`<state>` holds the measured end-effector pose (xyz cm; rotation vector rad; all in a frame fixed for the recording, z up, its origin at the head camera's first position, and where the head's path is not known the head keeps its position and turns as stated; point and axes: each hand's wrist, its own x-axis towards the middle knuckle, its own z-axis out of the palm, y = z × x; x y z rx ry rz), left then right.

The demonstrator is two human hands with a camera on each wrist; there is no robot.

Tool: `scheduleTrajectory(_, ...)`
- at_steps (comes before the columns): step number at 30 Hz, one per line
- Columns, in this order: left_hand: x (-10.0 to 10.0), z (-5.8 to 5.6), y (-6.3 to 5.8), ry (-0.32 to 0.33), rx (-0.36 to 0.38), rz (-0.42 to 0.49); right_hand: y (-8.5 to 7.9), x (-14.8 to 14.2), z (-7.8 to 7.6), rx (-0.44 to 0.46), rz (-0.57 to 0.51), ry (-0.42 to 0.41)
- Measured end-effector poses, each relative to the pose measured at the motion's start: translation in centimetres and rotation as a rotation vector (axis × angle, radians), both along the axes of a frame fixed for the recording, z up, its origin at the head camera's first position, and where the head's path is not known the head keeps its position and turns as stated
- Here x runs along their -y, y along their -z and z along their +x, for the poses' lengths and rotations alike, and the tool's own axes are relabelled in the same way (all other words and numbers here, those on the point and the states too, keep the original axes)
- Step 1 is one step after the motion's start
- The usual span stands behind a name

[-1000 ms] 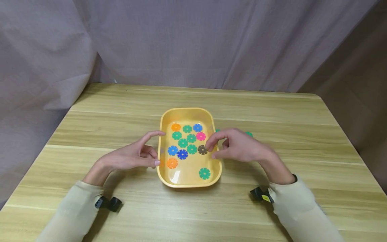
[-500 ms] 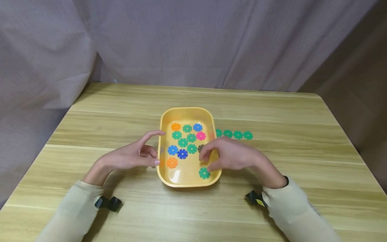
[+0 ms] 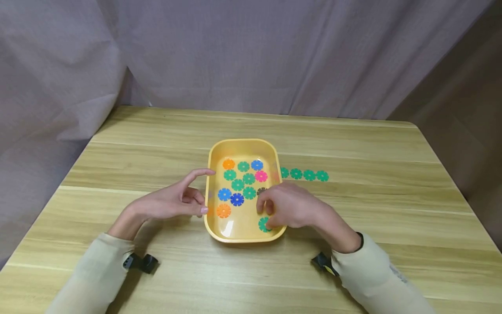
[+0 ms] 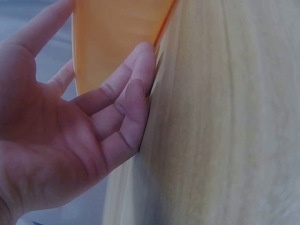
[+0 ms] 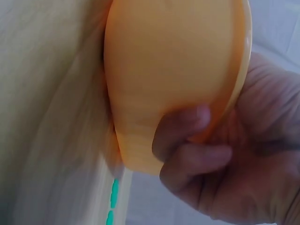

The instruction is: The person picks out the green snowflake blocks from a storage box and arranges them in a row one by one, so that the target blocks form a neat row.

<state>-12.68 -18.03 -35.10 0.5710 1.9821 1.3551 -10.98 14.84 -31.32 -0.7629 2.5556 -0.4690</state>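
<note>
A yellow tray (image 3: pixel 246 240) stands on the wooden table, with several notched plastic snowflake discs lying flat inside it. My left hand (image 3: pixel 172 198) holds the tray's left side. Its index finger reaches over the rim, the thumb touches the edge, and other fingers curl against the outer wall in the left wrist view. My right hand (image 3: pixel 292 205) reaches over the right rim, thumb tip over a green snowflake disc (image 3: pixel 263 224) in the near right corner. The index finger stays apart from the thumb. In the right wrist view two fingers bend outside the wall. A dark disc (image 3: pixel 261 191) is partly covered.
Several green discs (image 3: pixel 309 175) lie in a row on the table, right of the tray. Orange (image 3: pixel 224 211), blue (image 3: pixel 237 199), pink (image 3: pixel 261 176) and green discs (image 3: pixel 249 193) are spread over the tray floor. A grey curtain (image 3: pixel 219 56) hangs behind the table.
My right hand has moved from beside the dark disc toward the near right corner, its thumb coming over the green disc. The row outside came into sight. My left hand has stayed still.
</note>
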Motion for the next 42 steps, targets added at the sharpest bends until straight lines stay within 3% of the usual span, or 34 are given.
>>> scheduleTrajectory(6, 0.0, -0.1, -0.1, 0.005, -0.001, 0.003, -0.4, 1.0, 0.5, -0.023, 0.132, 0.087)
scheduleTrajectory(14, 0.1, -0.2, -0.4, 0.001, -0.008, -0.005, -0.7, 1.9, 0.6, -0.084, 0.233, 0.083)
scheduleTrajectory(19, 0.2, -0.1, -0.2, -0.004, -0.001, -0.006, -0.5, 2.0, 0.6, -0.102, 0.232, 0.080)
scheduleTrajectory(27, 0.0, 0.0, 0.1, -0.006, 0.010, -0.005, -0.3, 1.8, 0.7, -0.044, 0.221, 0.112)
scheduleTrajectory(42, 0.0, 0.0, 0.0, 0.002, 0.006, 0.001, -0.2, 2.0, 0.7, -0.080, 0.256, 0.105)
